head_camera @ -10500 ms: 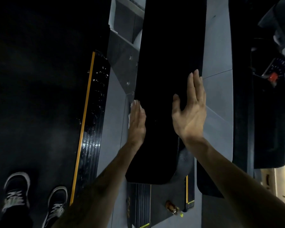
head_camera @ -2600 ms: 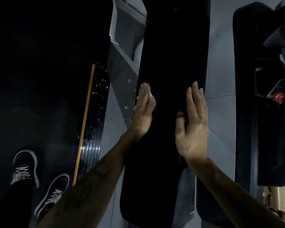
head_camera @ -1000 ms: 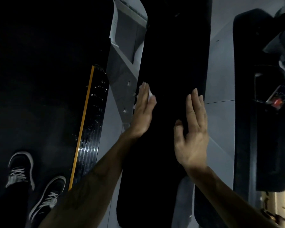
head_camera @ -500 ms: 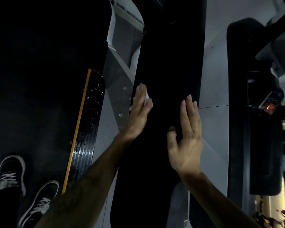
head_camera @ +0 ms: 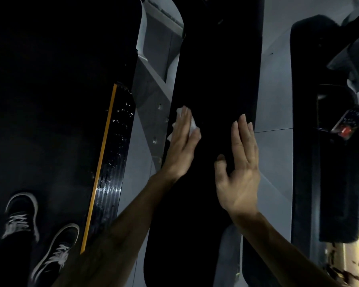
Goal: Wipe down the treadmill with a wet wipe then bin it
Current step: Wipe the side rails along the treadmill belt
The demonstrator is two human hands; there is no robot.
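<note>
left hand (head_camera: 181, 148): bare, no glove, ring or watch
right hand (head_camera: 239, 172): bare, nails short
forearms: no sleeves showing
shoes (head_camera: 37, 230): dark low-top sneakers, white laces, pale sole edging
trousers (head_camera: 6, 259): dark, reaching the ankle

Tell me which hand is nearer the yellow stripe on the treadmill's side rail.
Left. The left hand presses the wipe just right of the yellow stripe; the right hand lies farther right.

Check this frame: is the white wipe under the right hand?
No, the wipe sits under the flat fingers of the left hand at the black panel's left edge, while the right hand shows none.
</note>
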